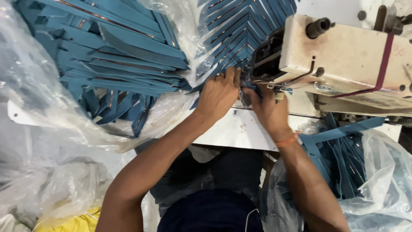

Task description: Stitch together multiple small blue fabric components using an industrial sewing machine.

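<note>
My left hand (219,94) and my right hand (268,109) are close together at the needle end of a cream sewing machine (347,56). Both press down on a narrow blue fabric strip (248,88) under the machine head. The fingertips and most of that strip are hidden between the hands and the machine. An orange band (286,141) circles my right wrist.
A big pile of blue fabric strips (120,56) lies in clear plastic (38,111) at the left. More sewn strips (240,25) fan out behind the machine. Another plastic bag of blue strips (352,163) hangs at the right. The white table edge (231,133) runs below my hands.
</note>
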